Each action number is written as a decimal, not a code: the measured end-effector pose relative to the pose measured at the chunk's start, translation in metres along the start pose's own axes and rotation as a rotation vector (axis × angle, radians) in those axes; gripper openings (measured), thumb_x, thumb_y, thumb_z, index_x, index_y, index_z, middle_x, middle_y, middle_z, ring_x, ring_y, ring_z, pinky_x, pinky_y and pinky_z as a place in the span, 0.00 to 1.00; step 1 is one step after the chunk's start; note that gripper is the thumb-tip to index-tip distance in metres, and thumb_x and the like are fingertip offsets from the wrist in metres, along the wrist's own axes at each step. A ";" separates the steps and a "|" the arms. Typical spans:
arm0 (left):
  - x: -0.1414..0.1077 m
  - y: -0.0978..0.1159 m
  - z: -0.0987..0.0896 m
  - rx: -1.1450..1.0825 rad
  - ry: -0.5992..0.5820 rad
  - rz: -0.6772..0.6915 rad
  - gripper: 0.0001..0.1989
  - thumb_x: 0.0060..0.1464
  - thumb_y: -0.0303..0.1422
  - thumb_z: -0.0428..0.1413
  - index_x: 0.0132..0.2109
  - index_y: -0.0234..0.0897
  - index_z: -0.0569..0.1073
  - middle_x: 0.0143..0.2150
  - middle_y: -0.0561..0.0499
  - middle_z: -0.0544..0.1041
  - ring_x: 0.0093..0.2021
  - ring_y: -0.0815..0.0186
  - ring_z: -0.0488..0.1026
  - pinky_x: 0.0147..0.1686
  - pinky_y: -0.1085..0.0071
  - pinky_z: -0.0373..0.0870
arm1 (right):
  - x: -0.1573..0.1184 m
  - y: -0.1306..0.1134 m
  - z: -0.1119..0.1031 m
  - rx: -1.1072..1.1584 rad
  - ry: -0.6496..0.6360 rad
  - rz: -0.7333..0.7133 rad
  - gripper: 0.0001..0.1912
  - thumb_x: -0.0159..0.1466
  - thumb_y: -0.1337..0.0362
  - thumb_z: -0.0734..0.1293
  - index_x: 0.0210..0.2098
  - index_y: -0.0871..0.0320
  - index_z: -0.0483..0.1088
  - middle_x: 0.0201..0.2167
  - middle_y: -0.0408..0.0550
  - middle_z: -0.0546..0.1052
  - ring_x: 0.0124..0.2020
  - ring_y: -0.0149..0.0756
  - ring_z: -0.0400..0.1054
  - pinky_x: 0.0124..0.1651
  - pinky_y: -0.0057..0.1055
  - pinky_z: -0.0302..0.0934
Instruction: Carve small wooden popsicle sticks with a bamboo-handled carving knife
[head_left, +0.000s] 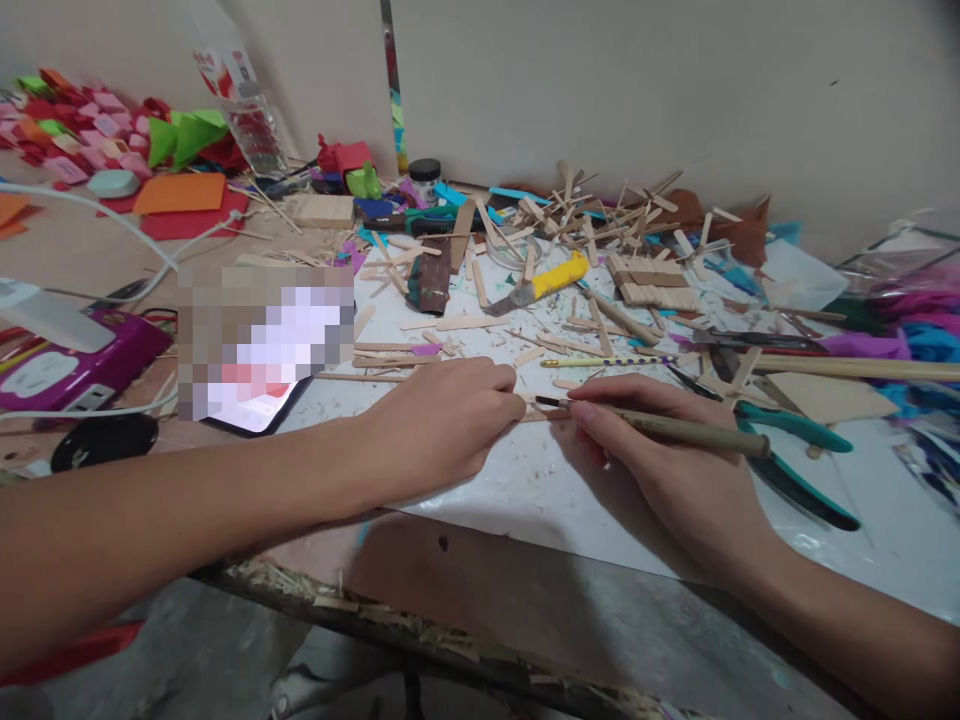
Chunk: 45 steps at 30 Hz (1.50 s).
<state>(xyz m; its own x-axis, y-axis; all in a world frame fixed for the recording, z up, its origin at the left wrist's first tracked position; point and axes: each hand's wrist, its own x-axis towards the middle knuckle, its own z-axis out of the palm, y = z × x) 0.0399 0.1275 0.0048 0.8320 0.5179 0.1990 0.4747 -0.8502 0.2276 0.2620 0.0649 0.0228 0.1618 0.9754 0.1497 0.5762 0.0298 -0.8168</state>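
My left hand [450, 420] rests closed on the white board [480, 480]. Its fingers pinch a thin wooden stick [546, 413], mostly hidden behind them, whose end pokes out to the right. In my right hand [667, 470] is a slim tool with a round bamboo-like handle [675, 430]; its narrow dark tip points left and lies close to the stick by my left fingertips. I cannot tell whether tip and stick touch. Beyond the hands lies a patterned pencil [600, 361]. Green-handled pliers [795, 430] lie to the right of my right hand.
A yellow utility knife [551, 280] lies farther back amid heaped craft sticks [585, 220] and shavings. To the left are a lit, blurred phone [262, 390], a purple power strip [112, 360] with white cables, and a plastic bottle [251, 120] by the wall. The table's front edge runs below my arms.
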 end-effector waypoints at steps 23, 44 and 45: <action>0.000 0.002 -0.004 0.022 -0.008 -0.008 0.12 0.72 0.29 0.53 0.41 0.37 0.81 0.41 0.49 0.78 0.41 0.61 0.74 0.38 0.62 0.64 | -0.002 0.001 0.003 0.249 -0.137 0.201 0.18 0.64 0.48 0.76 0.31 0.58 0.83 0.30 0.52 0.84 0.28 0.34 0.76 0.30 0.26 0.70; 0.000 0.001 -0.005 0.046 -0.003 0.006 0.11 0.71 0.29 0.54 0.42 0.38 0.81 0.40 0.49 0.78 0.40 0.61 0.74 0.38 0.61 0.64 | -0.001 0.005 0.003 0.231 -0.118 0.207 0.17 0.65 0.49 0.76 0.33 0.57 0.82 0.30 0.51 0.85 0.28 0.35 0.77 0.31 0.28 0.72; 0.000 0.001 -0.005 0.044 -0.003 0.005 0.11 0.71 0.29 0.54 0.42 0.38 0.81 0.40 0.49 0.78 0.40 0.61 0.74 0.38 0.61 0.64 | -0.002 0.005 0.003 0.243 -0.115 0.208 0.17 0.65 0.49 0.76 0.33 0.57 0.81 0.30 0.51 0.85 0.28 0.35 0.77 0.31 0.28 0.72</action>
<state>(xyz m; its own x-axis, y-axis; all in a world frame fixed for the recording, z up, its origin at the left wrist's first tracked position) 0.0393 0.1272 0.0099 0.8352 0.5134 0.1973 0.4827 -0.8562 0.1842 0.2621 0.0642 0.0170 0.1562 0.9839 -0.0865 0.3308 -0.1346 -0.9341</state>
